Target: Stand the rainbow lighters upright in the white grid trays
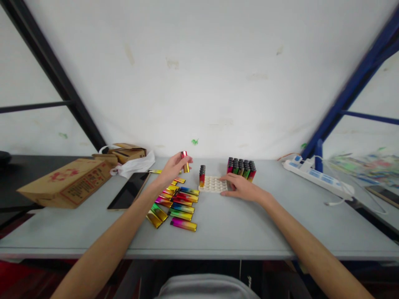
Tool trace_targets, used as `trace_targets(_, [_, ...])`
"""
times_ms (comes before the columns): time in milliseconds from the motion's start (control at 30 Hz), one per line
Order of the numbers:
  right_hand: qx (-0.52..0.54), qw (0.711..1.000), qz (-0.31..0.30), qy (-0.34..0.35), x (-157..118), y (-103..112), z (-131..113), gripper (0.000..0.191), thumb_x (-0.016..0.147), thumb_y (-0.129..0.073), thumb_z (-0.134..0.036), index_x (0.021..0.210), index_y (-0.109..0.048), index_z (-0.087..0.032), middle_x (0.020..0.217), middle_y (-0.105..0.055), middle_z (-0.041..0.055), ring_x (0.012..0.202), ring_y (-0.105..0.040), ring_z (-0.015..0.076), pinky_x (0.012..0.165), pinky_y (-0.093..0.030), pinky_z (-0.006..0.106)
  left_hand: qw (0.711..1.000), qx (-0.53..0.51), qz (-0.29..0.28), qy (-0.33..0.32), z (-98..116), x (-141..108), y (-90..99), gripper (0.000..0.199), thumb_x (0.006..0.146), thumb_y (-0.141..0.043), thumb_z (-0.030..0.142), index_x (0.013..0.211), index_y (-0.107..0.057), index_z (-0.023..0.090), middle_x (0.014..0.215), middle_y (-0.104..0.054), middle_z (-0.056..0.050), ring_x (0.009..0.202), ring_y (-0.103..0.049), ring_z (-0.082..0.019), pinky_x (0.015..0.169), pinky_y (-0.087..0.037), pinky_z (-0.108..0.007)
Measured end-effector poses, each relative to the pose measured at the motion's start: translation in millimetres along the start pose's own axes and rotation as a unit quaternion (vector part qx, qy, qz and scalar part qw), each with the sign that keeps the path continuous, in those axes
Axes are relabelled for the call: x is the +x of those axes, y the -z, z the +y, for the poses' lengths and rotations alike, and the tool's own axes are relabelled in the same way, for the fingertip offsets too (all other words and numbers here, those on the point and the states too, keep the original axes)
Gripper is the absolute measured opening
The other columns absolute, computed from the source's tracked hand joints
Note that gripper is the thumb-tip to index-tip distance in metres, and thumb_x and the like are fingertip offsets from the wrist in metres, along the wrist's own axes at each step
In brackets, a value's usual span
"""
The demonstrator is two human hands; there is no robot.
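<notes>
My left hand [175, 167] is raised over the table, its fingers closed around a red and gold lighter [185, 162]. My right hand [240, 187] grips the right edge of a white tray [213, 184] with rows of round holes, thumb at the near corner. Along the tray's left side stand several upright lighters [202, 176] in one column. Many loose lighters [182, 206] in gold, pink, green, blue and red lie flat to the left of the tray. Behind my right hand stands a packed block of upright lighters [241, 167] with black tops.
A dark tablet [130, 190] lies left of the loose lighters, near a cardboard box [67, 178] and a white plastic bag [137, 165]. At the right are a white power strip [318, 176] with cables and a phone [383, 194]. A wall rises behind the table [237, 236].
</notes>
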State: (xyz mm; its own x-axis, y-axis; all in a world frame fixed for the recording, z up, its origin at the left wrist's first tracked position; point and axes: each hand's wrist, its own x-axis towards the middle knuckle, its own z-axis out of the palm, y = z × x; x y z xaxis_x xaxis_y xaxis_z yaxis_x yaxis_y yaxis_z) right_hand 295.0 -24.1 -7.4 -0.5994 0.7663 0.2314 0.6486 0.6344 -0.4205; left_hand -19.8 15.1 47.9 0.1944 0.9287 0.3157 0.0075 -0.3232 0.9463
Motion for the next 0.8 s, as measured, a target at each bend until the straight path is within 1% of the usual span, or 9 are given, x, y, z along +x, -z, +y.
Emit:
trace_targets(33, [0.000,1.000,0.000,0.000,0,0,0,0.058,0.092,-0.071,-0.051,0.138,-0.061,-0.018,0.130,-0.066,0.0154,0.115,-0.065,0.0292,0.102,-0.051,0.044,0.999,-0.029,-0.024,0.012,1,-2,-3.8,0.036,0.085,-0.073,0.051,0.089,-0.058,0.019,0.079,-0.067,-0.002,0.073,-0.065,-0.015,0.070,-0.057,-0.029])
trace_targets(100, [0.000,1.000,0.000,0.002,0,0,1,0.058,0.092,-0.072,-0.051,0.138,-0.061,-0.017,0.129,-0.067,0.0158,0.114,-0.065,0.0293,0.102,-0.051,0.044,0.993,-0.085,-0.068,0.040,4,-6,-11.2,0.036,0.086,-0.072,0.051,0.091,-0.052,0.022,0.072,-0.062,0.003,0.061,-0.059,-0.013,0.060,-0.055,-0.028])
trace_targets(200, [0.000,1.000,0.001,0.006,0,0,0,0.056,0.093,-0.071,-0.050,0.137,-0.062,-0.017,0.129,-0.067,0.0160,0.113,-0.065,0.0290,0.101,-0.051,0.044,0.979,-0.157,-0.090,0.093,11,-13,-20.5,0.031,0.088,-0.069,0.048,0.094,-0.052,0.022,0.063,-0.046,0.007,0.048,-0.041,-0.009,0.044,-0.039,-0.020])
trace_targets(267, [-0.001,1.000,0.001,0.006,1,1,-1,0.056,0.093,-0.071,-0.050,0.137,-0.062,-0.017,0.128,-0.067,0.0156,0.113,-0.065,0.0288,0.101,-0.052,0.044,0.966,-0.197,-0.102,0.135,15,-17,-25.0,0.034,0.090,-0.061,0.053,0.088,-0.055,0.020,0.061,-0.037,0.007,0.046,-0.033,-0.009,0.042,-0.031,-0.018])
trace_targets(367, [-0.001,1.000,0.003,0.006,0,2,-3,0.055,0.093,-0.072,-0.049,0.137,-0.062,-0.018,0.129,-0.067,0.0154,0.114,-0.065,0.0289,0.101,-0.052,0.044,0.952,-0.216,-0.126,0.175,19,-22,-29.7,0.043,0.093,-0.047,0.057,0.072,-0.049,0.020,0.059,-0.031,0.006,0.048,-0.030,-0.010,0.042,-0.027,-0.019])
trace_targets(433, [0.000,1.000,0.007,0.009,0,2,-4,0.054,0.093,-0.072,-0.048,0.137,-0.062,-0.018,0.129,-0.067,0.0154,0.116,-0.064,0.0292,0.103,-0.051,0.045,0.953,-0.207,-0.139,0.175,21,-24,-31.9,0.042,0.093,-0.045,0.053,0.067,-0.044,0.020,0.059,-0.028,0.006,0.048,-0.027,-0.010,0.043,-0.025,-0.020])
trace_targets(533, [-0.002,1.000,0.010,0.010,0,3,-5,0.054,0.092,-0.073,-0.047,0.136,-0.062,-0.018,0.129,-0.067,0.0157,0.118,-0.063,0.0297,0.104,-0.051,0.046,0.955,-0.191,-0.163,0.157,25,-27,-34.8,0.036,0.089,-0.044,0.047,0.064,-0.040,0.021,0.060,-0.027,0.005,0.050,-0.026,-0.011,0.047,-0.026,-0.022])
trace_targets(700, [-0.010,1.000,0.003,0.003,0,3,-6,0.053,0.093,-0.072,-0.047,0.135,-0.062,-0.015,0.128,-0.067,0.0170,0.113,-0.066,0.0293,0.100,-0.052,0.044,0.957,-0.174,-0.179,0.146,30,-31,-39.0,0.029,0.086,-0.043,0.040,0.065,-0.041,0.020,0.062,-0.027,0.004,0.051,-0.026,-0.011,0.049,-0.026,-0.023])
trace_targets(800, [-0.009,1.000,0.001,0.002,0,4,-7,0.052,0.093,-0.072,-0.046,0.134,-0.063,-0.015,0.126,-0.067,0.0167,0.110,-0.066,0.0286,0.098,-0.053,0.044,0.958,-0.170,-0.176,0.148,30,-31,-40.1,0.028,0.086,-0.043,0.039,0.065,-0.041,0.020,0.062,-0.027,0.004,0.051,-0.027,-0.011,0.049,-0.026,-0.023])
